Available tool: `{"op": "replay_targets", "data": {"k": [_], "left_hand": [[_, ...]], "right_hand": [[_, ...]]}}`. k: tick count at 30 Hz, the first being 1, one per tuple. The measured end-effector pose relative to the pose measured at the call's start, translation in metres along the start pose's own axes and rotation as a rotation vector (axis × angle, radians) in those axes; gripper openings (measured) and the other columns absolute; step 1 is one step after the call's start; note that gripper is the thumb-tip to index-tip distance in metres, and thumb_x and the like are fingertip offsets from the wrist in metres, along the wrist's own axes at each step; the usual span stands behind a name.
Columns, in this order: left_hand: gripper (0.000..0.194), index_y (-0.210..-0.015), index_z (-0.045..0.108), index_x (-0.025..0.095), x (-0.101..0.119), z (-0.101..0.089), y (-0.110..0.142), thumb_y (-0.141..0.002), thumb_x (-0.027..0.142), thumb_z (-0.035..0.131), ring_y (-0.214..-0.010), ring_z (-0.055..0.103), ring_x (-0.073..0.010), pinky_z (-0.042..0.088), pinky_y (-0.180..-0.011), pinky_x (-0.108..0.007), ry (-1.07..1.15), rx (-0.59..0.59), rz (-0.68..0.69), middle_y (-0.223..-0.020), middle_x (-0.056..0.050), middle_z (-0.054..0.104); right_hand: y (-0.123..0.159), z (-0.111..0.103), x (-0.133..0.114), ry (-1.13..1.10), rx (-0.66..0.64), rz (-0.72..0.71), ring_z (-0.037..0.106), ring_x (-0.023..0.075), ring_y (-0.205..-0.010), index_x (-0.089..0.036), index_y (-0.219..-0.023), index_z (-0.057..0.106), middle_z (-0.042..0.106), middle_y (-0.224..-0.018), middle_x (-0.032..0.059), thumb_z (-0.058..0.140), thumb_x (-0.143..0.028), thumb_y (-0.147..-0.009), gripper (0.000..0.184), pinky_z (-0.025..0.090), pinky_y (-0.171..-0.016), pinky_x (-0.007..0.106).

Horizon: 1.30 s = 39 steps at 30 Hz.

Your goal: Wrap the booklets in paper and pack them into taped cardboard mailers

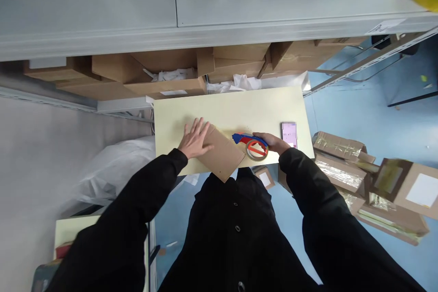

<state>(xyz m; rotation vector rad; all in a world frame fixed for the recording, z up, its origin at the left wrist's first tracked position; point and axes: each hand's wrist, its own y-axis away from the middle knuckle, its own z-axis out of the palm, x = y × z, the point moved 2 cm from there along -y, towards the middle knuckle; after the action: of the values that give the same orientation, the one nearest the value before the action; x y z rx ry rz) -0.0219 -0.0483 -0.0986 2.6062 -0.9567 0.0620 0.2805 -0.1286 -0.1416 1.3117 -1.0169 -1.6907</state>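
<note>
A flat brown cardboard box (223, 154) lies on the pale yellow table (232, 109), one corner hanging over the near edge. My left hand (195, 139) rests flat on its left end, fingers spread. My right hand (272, 142) is closed around a red and blue tape dispenser (252, 144) with a roll of brown tape, held just right of the box. A small purple-and-white packet (289, 133) lies on the table to the right of that hand.
Open cardboard boxes (164, 75) with white paper sit under a grey shelf (219, 18) behind the table. Several taped parcels (369, 178) are piled on the blue floor at right. A white plastic bag (112, 169) lies at left.
</note>
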Motion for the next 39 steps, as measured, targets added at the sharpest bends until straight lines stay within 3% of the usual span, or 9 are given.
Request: {"op": "replay_targets", "data": {"k": [2, 4, 8, 13, 24, 29, 35, 37, 39], "left_hand": [[0.113, -0.15, 0.021, 0.011, 0.005, -0.005, 0.004, -0.063, 0.069, 0.063, -0.144, 0.013, -0.0423, 0.011, -0.112, -0.054, -0.052, -0.083, 0.303, -0.156, -0.023, 0.019], [0.123, -0.151, 0.02, 0.014, 0.01, -0.008, 0.001, -0.053, 0.069, 0.07, -0.144, 0.005, -0.0429, 0.007, -0.113, -0.055, -0.096, -0.178, 0.504, -0.159, -0.019, 0.012], [0.123, -0.15, 0.024, 0.017, 0.02, -0.005, -0.012, -0.047, 0.057, 0.077, -0.143, 0.008, -0.0429, 0.004, -0.113, -0.058, -0.135, -0.224, 0.624, -0.157, -0.018, 0.018], [0.121, -0.149, 0.026, 0.018, 0.02, -0.001, -0.012, -0.043, 0.041, 0.078, -0.14, 0.014, -0.0445, 0.005, -0.113, -0.058, -0.126, -0.202, 0.6, -0.154, -0.019, 0.026], [0.119, -0.148, 0.026, 0.011, 0.002, 0.002, -0.007, -0.046, 0.053, 0.072, -0.139, 0.016, -0.0455, 0.006, -0.113, -0.057, -0.119, -0.12, 0.412, -0.15, -0.023, 0.028], [0.127, -0.148, 0.022, 0.009, 0.002, 0.005, -0.002, -0.044, 0.057, 0.075, -0.137, 0.02, -0.045, 0.007, -0.113, -0.056, -0.097, -0.055, 0.257, -0.149, -0.027, 0.028], [0.144, -0.149, 0.012, 0.003, 0.006, 0.011, 0.021, -0.038, 0.071, 0.075, -0.131, 0.028, -0.0516, 0.017, -0.104, -0.064, -0.084, -0.01, -0.18, -0.146, -0.035, 0.028], [0.148, -0.149, 0.011, 0.003, 0.008, 0.008, 0.024, -0.036, 0.074, 0.074, -0.133, 0.023, -0.0532, 0.015, -0.103, -0.066, -0.115, -0.07, -0.147, -0.149, -0.036, 0.019], [0.148, -0.151, 0.01, 0.007, 0.012, 0.002, 0.017, -0.035, 0.073, 0.075, -0.137, 0.013, -0.0527, 0.01, -0.105, -0.066, -0.166, -0.133, 0.046, -0.155, -0.031, 0.007]], "right_hand": [[-0.001, -0.001, -0.003, 0.023, -0.008, 0.008, 0.064, 0.0142, -0.056, -0.013, -0.078, 0.066, 0.071, -0.067, 0.0063, 0.056, -0.033, -0.09, 0.025, 0.055, -0.058, 0.023], [-0.002, -0.003, -0.001, 0.036, -0.019, 0.024, 0.063, 0.0134, -0.055, -0.013, -0.079, 0.066, 0.071, -0.067, 0.0058, 0.057, -0.033, -0.09, 0.025, 0.054, -0.057, 0.022], [-0.005, -0.007, 0.006, 0.043, -0.022, 0.052, 0.062, 0.0133, -0.053, -0.013, -0.08, 0.066, 0.071, -0.067, 0.0051, 0.059, -0.035, -0.088, 0.024, 0.055, -0.057, 0.023], [-0.008, -0.017, 0.017, 0.001, -0.013, 0.064, 0.062, 0.0142, -0.055, -0.015, -0.08, 0.066, 0.071, -0.068, 0.0052, 0.06, -0.039, -0.086, 0.025, 0.055, -0.056, 0.024], [0.024, -0.079, 0.067, -0.078, 0.04, 0.08, 0.065, 0.017, -0.059, -0.017, -0.078, 0.064, 0.071, -0.07, 0.0057, 0.062, -0.037, -0.084, 0.022, 0.056, -0.061, 0.027], [0.016, -0.05, 0.062, -0.103, 0.036, -0.008, 0.065, 0.0167, -0.062, -0.017, -0.081, 0.066, 0.072, -0.074, 0.0063, 0.054, -0.043, -0.089, 0.03, 0.056, -0.063, 0.026], [-0.022, 0.004, 0.005, -0.001, 0.045, -0.14, 0.058, 0.0128, -0.05, -0.017, -0.083, 0.065, 0.067, -0.059, 0.0003, 0.056, -0.045, -0.087, 0.03, 0.049, -0.05, 0.022], [-0.028, 0.01, -0.012, 0.011, 0.014, -0.121, 0.061, 0.0132, -0.053, -0.016, -0.083, 0.065, 0.069, -0.064, 0.0012, 0.057, -0.043, -0.087, 0.028, 0.051, -0.054, 0.023], [-0.032, 0.009, -0.022, 0.027, 0.0, -0.093, 0.063, 0.0141, -0.056, -0.015, -0.082, 0.065, 0.07, -0.067, 0.0024, 0.058, -0.04, -0.086, 0.026, 0.053, -0.057, 0.024]]}}
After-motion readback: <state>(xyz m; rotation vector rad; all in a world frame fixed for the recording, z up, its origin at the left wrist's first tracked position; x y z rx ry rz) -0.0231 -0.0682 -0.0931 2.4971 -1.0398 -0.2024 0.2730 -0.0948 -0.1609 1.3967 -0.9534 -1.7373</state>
